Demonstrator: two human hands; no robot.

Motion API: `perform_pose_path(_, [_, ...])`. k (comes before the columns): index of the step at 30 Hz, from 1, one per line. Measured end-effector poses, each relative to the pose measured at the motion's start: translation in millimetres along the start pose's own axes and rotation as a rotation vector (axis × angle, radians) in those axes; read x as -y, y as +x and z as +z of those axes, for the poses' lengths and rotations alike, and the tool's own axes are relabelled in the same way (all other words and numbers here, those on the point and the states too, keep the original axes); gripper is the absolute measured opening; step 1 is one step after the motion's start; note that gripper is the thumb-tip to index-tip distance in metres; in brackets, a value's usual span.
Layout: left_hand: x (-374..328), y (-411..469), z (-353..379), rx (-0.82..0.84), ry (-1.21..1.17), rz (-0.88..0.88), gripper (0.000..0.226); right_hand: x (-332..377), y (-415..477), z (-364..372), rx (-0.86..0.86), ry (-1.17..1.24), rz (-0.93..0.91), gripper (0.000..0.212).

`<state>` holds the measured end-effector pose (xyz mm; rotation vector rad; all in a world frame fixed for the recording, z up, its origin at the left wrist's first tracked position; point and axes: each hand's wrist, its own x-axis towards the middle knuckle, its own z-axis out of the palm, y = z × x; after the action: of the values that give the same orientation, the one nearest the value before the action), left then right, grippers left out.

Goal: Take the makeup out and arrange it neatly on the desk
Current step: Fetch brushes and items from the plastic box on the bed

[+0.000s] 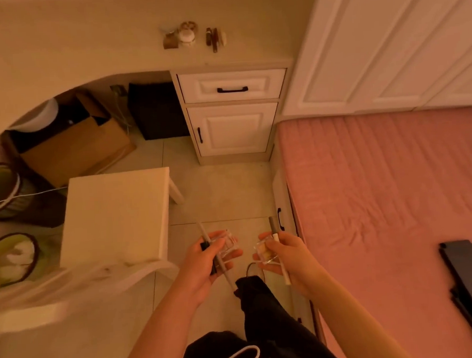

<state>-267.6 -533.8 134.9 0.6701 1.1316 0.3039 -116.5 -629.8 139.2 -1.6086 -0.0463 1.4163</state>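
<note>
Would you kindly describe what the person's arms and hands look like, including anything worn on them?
Both arms are bare to the frame edge: no sleeve shows on the left forearm or right forearm. The left hand and right hand are ungloved, with no watch, bracelet or ring visible.

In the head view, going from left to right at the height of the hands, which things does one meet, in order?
Round basket → white stool → left hand gripping a clear bottle → right hand gripping a second clear bottle → pink bed → dark flat object lying on it.
</note>
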Motion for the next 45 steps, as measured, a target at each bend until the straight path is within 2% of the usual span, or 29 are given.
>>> perform_pose_path(11, [-97.6,90.6,60.5,-0.063,-0.031,0.039,0.020,140.1,95.6,-8.1,0.049,-0.110,-0.029,0.017])
perform_pose_path(24, [-215.9,186.6,58.9,-0.045,0.099,0.036,0.018,230.6,193.6,33.2,0.019,-0.156,-0.041,0.017])
perform_pose_path(32, [-305.8,254.7,60.6,0.003,0.216,0.032,0.019,294.4,252.9,68.7,-0.030,-0.089,-0.055,0.018])
perform_pose_path(45, [-387.7,362.7,136.4,0.026,0.251,0.026,0.015,399.2,347.4,42.3,-0.119,-0.027,-0.108,0.015])
